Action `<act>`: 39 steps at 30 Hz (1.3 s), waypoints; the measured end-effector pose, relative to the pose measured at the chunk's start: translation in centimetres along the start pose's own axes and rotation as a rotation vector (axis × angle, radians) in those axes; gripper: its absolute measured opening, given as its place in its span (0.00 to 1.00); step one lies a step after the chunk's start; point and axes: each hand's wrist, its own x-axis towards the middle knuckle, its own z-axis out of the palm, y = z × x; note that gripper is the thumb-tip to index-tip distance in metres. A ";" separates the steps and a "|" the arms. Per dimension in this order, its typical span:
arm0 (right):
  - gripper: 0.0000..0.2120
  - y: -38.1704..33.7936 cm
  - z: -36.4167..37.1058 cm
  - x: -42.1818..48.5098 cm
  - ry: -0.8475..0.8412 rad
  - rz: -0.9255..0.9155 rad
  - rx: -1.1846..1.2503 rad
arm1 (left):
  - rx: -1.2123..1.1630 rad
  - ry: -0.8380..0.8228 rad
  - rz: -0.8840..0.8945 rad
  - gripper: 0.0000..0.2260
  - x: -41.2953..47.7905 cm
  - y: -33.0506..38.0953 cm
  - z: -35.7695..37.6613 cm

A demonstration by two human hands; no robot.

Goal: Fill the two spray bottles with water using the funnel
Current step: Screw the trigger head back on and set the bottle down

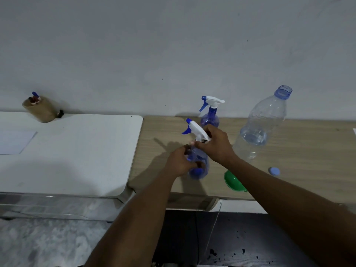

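The left hand [178, 162] is wrapped around the see-through blue plastic spray bottle [198, 164] on the light wooden table [298, 151]. The right hand [216, 144] pinches the white and blue trigger top [194, 130] at the bottle's neck. Behind them stands a 2nd blue spray bottle [210, 116] with its top on. To the right is a big clear plastic water bottle [262, 124], open, and its round blue cap [274, 171] lies near. The green plastic funnel [232, 180] lies partly hidden under the right arm. A white table [77, 151] sits beside, against a plain grey wall [173, 45].
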 end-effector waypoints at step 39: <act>0.18 2.1 5.2 -6.8 -0.202 0.592 0.444 | -0.102 -0.651 -0.533 0.23 -6.7 -0.6 1.0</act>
